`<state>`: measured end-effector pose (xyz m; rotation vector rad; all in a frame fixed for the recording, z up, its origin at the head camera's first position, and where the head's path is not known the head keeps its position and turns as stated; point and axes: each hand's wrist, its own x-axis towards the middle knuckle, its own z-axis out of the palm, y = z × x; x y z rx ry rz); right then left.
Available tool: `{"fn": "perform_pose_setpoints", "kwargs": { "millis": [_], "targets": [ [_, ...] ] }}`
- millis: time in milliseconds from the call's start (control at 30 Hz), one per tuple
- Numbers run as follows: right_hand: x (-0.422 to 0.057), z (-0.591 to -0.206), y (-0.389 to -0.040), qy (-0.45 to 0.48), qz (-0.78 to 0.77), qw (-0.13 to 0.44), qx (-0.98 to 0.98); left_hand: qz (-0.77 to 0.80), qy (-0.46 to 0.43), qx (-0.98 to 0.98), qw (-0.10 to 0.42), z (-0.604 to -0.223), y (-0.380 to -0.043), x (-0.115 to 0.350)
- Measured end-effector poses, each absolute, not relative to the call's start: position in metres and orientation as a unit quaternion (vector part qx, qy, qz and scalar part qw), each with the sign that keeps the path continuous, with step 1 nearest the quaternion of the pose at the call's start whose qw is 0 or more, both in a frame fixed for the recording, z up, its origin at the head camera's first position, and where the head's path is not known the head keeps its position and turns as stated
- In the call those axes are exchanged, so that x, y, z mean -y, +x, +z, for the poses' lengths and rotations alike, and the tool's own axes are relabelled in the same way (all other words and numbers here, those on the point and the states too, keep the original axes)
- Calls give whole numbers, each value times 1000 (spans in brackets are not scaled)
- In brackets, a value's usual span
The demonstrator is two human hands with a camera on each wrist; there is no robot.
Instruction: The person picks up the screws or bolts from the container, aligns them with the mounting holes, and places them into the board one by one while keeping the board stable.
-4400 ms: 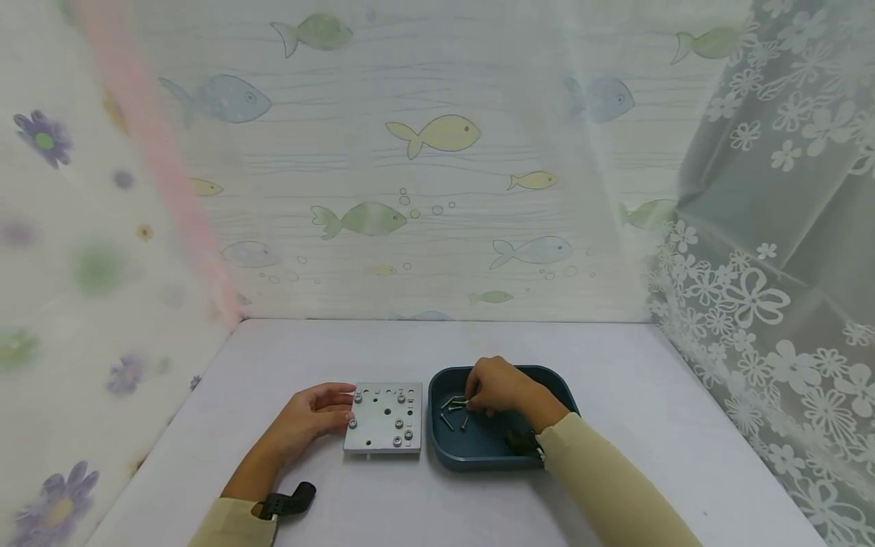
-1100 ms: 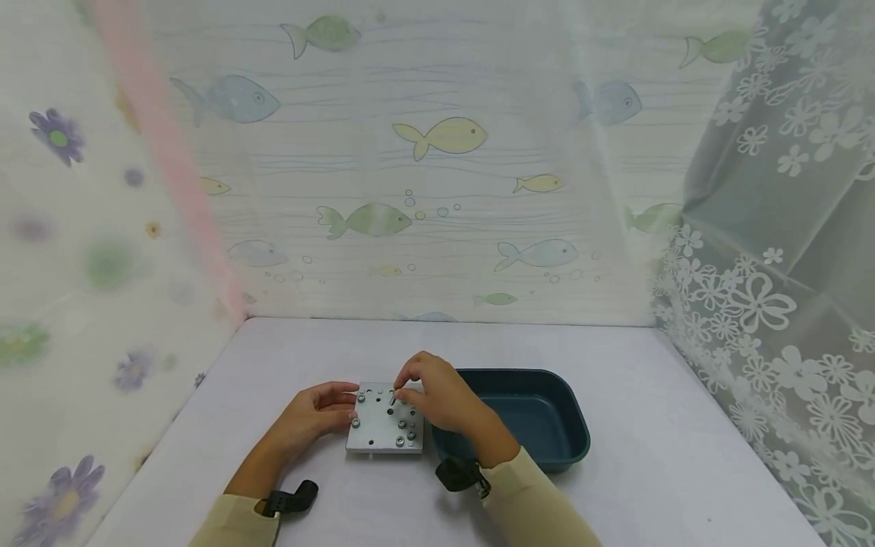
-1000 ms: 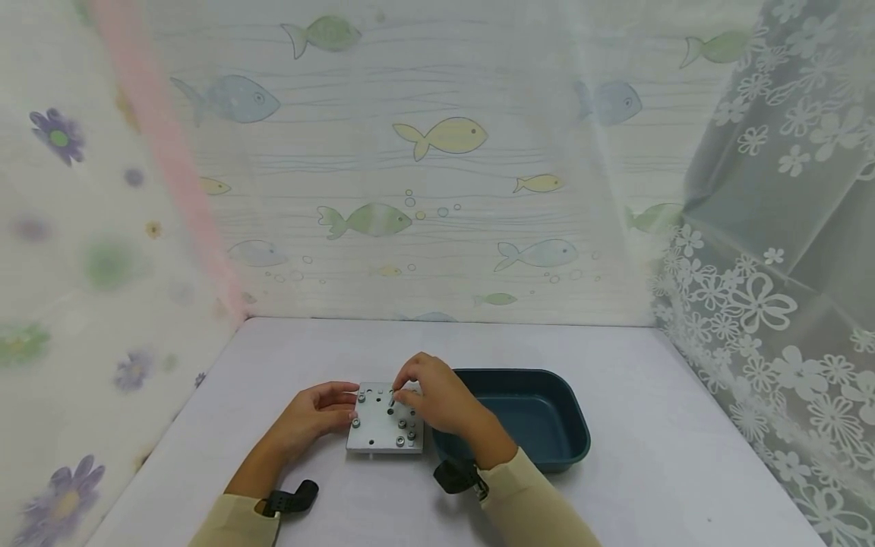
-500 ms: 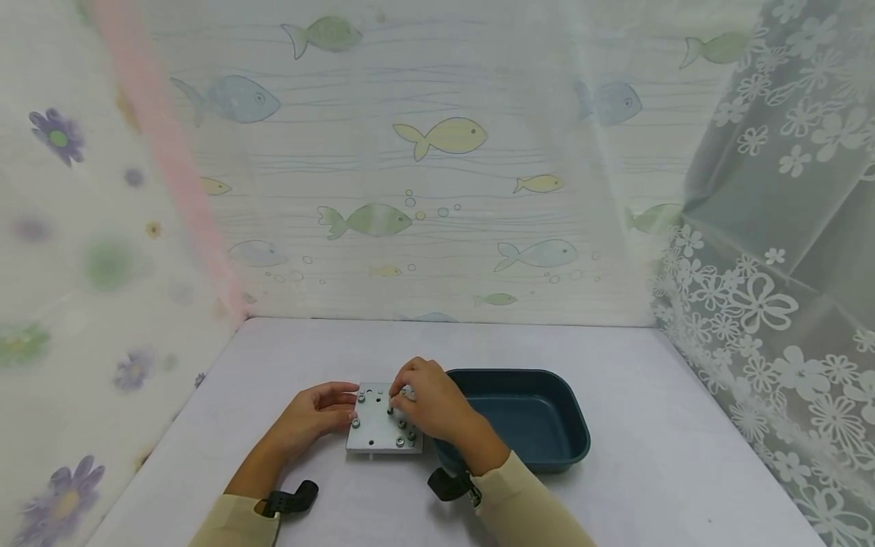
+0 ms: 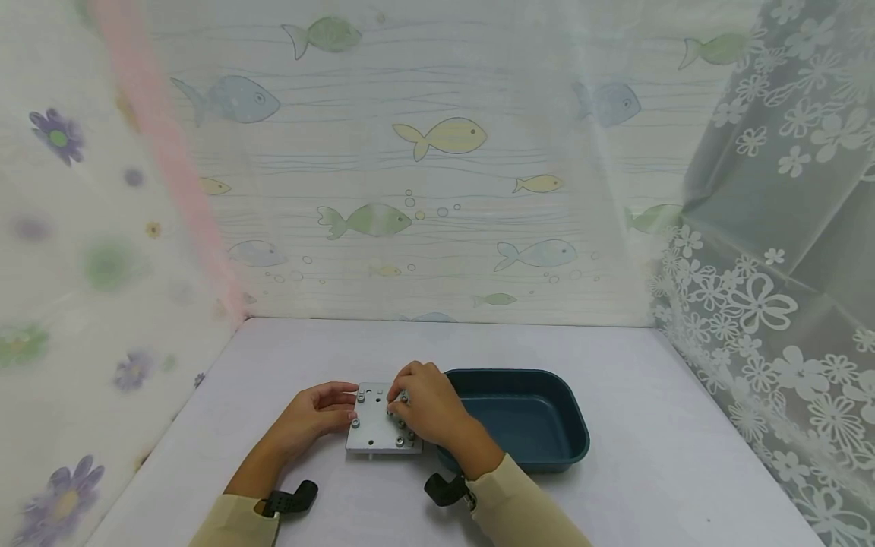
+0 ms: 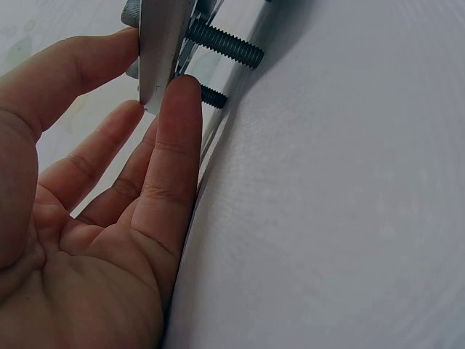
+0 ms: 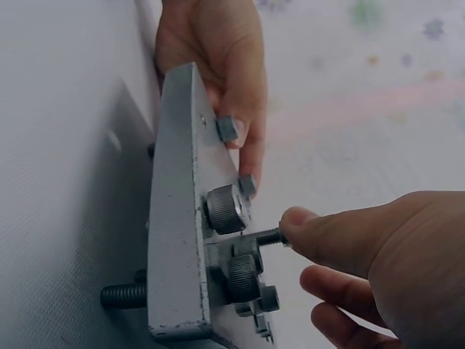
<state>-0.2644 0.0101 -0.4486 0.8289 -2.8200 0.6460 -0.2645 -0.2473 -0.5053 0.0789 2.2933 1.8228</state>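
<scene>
A flat silver metal plate [image 5: 376, 428] with holes and several socket-head screws stands slightly raised off the table. My left hand [image 5: 317, 414] holds its left edge, thumb on the top face and fingers at the side and underneath. Threaded screw ends, one of them a long dark shank [image 6: 227, 43], stick out below the plate in the left wrist view. My right hand [image 5: 431, 406] pinches a screw [image 7: 269, 237] between thumb and fingertips near the plate's middle; its threads show pointing toward the plate and its head is hidden by the fingers.
A dark blue tray [image 5: 519, 460] stands just right of the plate, partly behind my right forearm, which hides its left end. The white table [image 5: 649, 441] is bounded by a fish-print curtain at the back and curtains on both sides.
My right hand has left the tray's loose screws and come left over the plate with a screw. During the last second it shifts slightly down toward the middle hole. The left hand stays put.
</scene>
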Motion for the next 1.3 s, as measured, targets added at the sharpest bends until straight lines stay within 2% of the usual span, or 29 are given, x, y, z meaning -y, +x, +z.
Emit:
{"fn": "perform_pose_setpoints", "kwargs": {
  "millis": [667,1300],
  "targets": [
    [-7,-456,-263,268,169,84,945,615,28,-781,108,-505,-264,247],
    [-10,-454,-265,249,195,58,947,614,25,-782,105,-507,-264,247]
  ]
}}
